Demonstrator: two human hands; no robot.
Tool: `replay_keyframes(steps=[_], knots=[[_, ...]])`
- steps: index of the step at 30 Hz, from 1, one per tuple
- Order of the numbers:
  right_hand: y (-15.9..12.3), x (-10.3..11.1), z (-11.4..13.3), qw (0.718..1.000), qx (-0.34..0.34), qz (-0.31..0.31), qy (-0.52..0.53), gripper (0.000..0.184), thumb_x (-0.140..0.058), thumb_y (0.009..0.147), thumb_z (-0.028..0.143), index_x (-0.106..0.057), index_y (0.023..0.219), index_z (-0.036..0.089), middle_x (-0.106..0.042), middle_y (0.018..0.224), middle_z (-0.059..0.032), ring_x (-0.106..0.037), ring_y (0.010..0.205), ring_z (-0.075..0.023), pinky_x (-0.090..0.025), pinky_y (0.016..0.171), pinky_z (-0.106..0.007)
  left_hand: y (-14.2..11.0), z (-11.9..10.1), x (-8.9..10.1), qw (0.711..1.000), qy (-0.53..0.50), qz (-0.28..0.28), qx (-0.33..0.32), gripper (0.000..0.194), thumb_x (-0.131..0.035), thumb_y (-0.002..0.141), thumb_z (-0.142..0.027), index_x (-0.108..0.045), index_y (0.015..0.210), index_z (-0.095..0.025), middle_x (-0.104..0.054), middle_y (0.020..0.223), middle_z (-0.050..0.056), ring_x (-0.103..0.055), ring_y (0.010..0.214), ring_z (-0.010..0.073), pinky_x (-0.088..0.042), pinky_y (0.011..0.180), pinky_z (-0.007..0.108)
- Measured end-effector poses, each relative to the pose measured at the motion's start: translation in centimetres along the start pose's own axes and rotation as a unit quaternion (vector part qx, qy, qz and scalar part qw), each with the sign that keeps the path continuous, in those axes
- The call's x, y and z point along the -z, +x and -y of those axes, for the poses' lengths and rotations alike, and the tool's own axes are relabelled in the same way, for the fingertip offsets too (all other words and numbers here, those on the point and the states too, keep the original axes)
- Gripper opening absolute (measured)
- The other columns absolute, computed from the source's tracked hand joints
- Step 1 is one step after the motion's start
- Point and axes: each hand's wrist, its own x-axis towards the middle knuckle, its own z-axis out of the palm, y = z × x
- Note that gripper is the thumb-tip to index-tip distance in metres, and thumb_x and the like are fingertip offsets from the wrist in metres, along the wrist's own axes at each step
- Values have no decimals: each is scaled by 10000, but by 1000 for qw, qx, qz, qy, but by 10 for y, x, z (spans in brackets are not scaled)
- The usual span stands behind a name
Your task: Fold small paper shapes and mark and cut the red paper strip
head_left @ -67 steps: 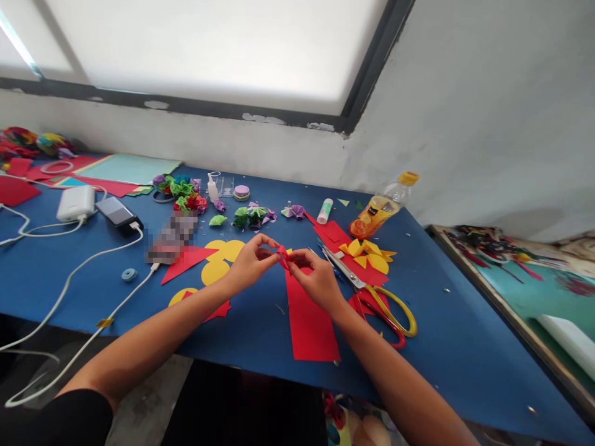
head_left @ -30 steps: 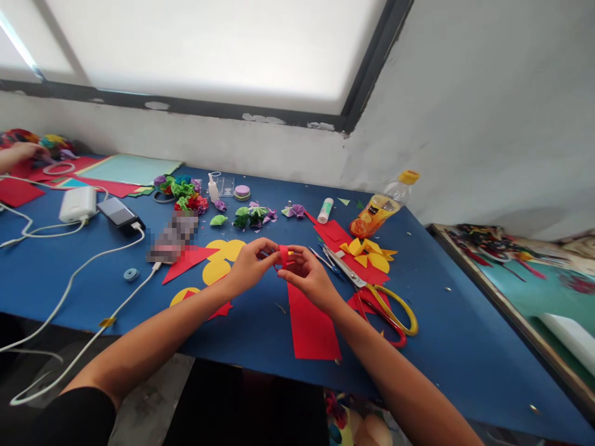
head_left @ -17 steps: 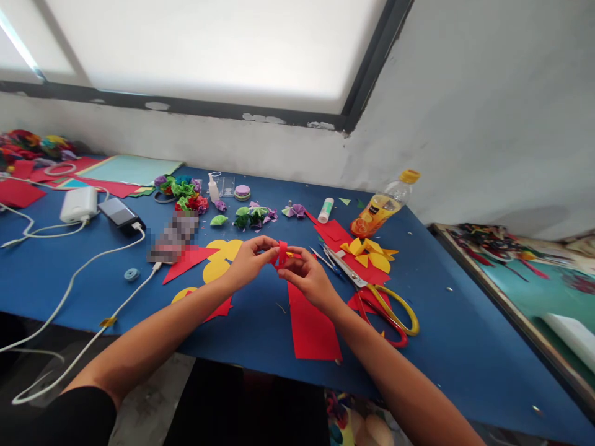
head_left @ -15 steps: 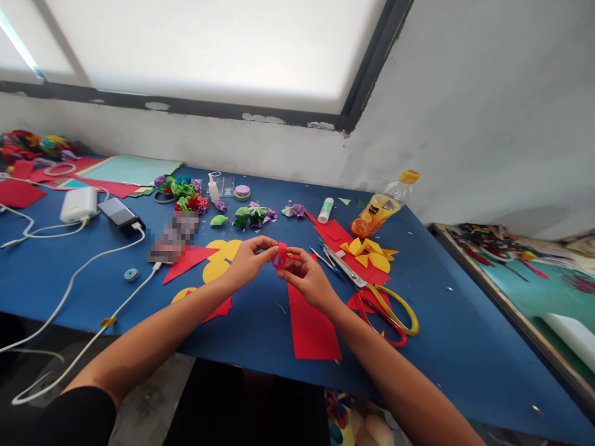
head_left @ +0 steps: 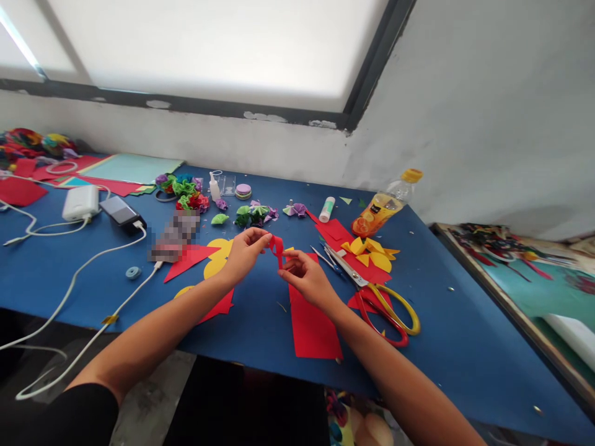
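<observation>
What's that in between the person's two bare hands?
In the head camera view, a narrow, curled red paper strip lies between them. The left hand pinches its upper part; its lower end reaches the right hand.

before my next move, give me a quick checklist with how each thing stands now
1. Left hand has a grip on the red strip: ok.
2. Right hand is at the strip's lower end: ok; whether it pinches firmly: cannot tell.
3. Strip ends stuck together: cannot tell, too small.
4. Scissors lie apart from both hands: ok.
5. Bottle has its yellow cap on: ok.
</observation>
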Motion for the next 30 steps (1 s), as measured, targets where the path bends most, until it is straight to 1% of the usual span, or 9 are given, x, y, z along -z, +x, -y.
replay_keyframes(steps=[6, 10, 15, 17, 19, 21, 24, 27, 30], knots=[[1, 1, -3, 1000, -13, 17, -10, 278, -664, 695, 274, -568, 941, 188, -629, 713, 3, -569, 577, -119, -469, 573, -264, 7, 9, 3, 999, -29, -9, 25, 279, -626, 728, -420, -571, 791, -154, -614, 712, -2, -576, 659, 103, -451, 618, 229], [2, 1, -7, 999, -20, 27, -9, 260, -660, 689, 273, -570, 914, 180, -621, 704, 7, -570, 583, -117, -464, 583, -260, 8, 12, 3, 997, -60, -5, 42, 315, -647, 709, -435, -548, 797, -149, -629, 679, 1, -589, 609, 101, -454, 611, 234], [1, 1, -9, 999, -20, 38, -16, 273, -655, 692, 283, -573, 933, 182, -620, 716, 3, -565, 592, -118, -456, 585, -263, 11, 15, 4, 995, -81, -4, 55, 323, -642, 716, -429, -524, 808, -143, -617, 652, -6, -579, 556, 86, -460, 594, 226], [1, 1, -8, 999, -23, 43, -17, 288, -656, 701, 301, -571, 949, 183, -621, 727, -3, -562, 601, -121, -458, 594, -269, 10, 14, 3, 997, -66, 4, 47, 317, -631, 725, -429, -519, 809, -145, -623, 656, -5, -582, 558, 88, -464, 594, 228], [1, 2, -6, 999, -21, 37, -24, 310, -658, 712, 339, -570, 968, 187, -629, 787, -23, -567, 646, -130, -465, 626, -282, 7, 11, 2, 999, -37, 25, 30, 300, -621, 735, -422, -518, 807, -150, -632, 655, -5, -587, 571, 94, -463, 591, 227], [2, 2, -3, 1000, -16, 14, -20, 351, -653, 723, 387, -559, 1001, 194, -628, 904, -50, -578, 738, -145, -474, 676, -295, 2, 6, -1, 998, -12, 56, 20, 271, -610, 744, -405, -516, 797, -157, -633, 637, -8, -588, 576, 98, -460, 579, 220], [4, 3, 0, 999, -10, -26, 28, 440, -651, 721, 441, -514, 1066, 205, -591, 1046, -75, -576, 887, -166, -477, 760, -311, -5, -2, -5, 995, 13, 92, 19, 230, -600, 752, -374, -516, 784, -162, -615, 598, -20, -573, 554, 93, -449, 545, 205], [4, 3, 2, 996, -9, -27, 82, 463, -676, 701, 452, -512, 1063, 215, -586, 1052, -69, -578, 936, -176, -470, 808, -326, -10, -5, -7, 994, 35, 107, 4, 212, -599, 755, -357, -525, 763, -159, -590, 590, -29, -549, 546, 82, -442, 529, 192], [3, 2, 4, 993, -17, -14, 113, 405, -709, 682, 427, -554, 998, 224, -615, 999, -47, -593, 909, -173, -472, 815, -329, -11, -5, -8, 993, 55, 106, -18, 199, -598, 760, -344, -544, 760, -152, -582, 617, -27, -545, 557, 77, -448, 530, 186]])
